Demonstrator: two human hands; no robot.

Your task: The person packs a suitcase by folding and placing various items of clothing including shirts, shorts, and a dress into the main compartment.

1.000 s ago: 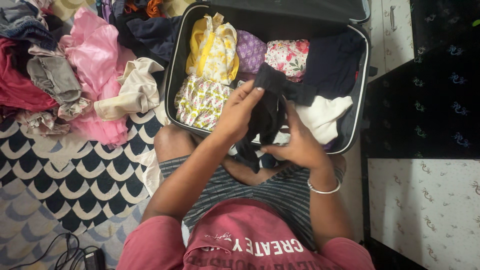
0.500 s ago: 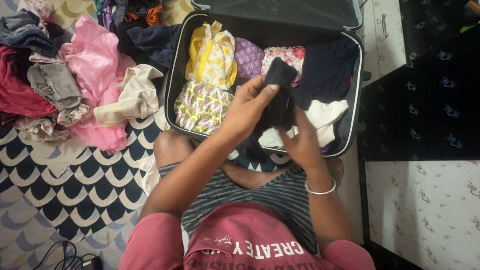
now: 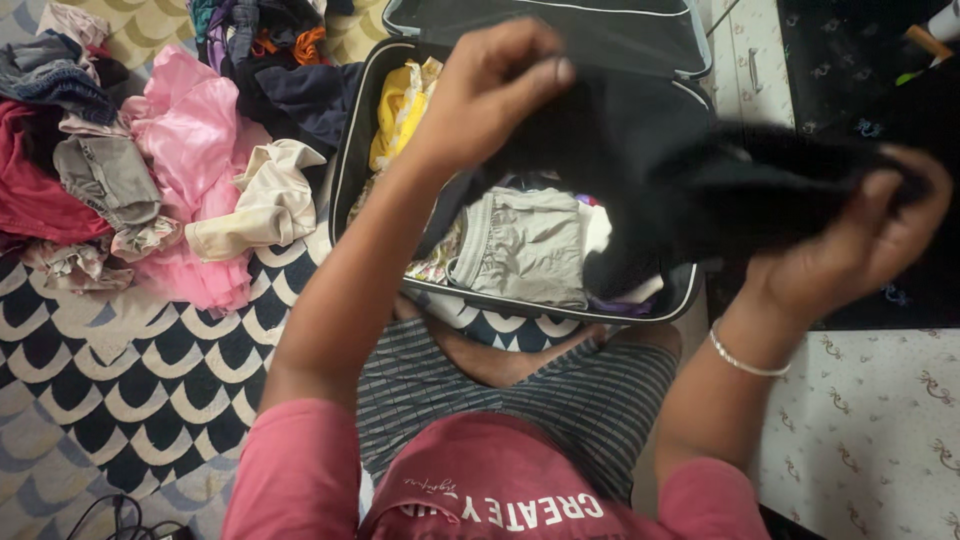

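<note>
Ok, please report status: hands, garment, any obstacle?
Both hands, left and right, grip black garment, stretched above open suitcase. Nothing between.

A garment (image 3: pixel 690 175) stretched between left hand (image 3: pixel 490 85) and right hand (image 3: pixel 870 235) hangs over the open suitcase (image 3: pixel 350 140) — clothes heap (image 3: pixel 150 170) to its left, on the rug (image 3: pixel 130 370).

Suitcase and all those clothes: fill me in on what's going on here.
A seated person holds a black garment stretched between both hands, left hand and right hand, raised over an open suitcase. Inside lie a grey garment and a yellow one. A heap of clothes sits on the rug to the left.
</note>
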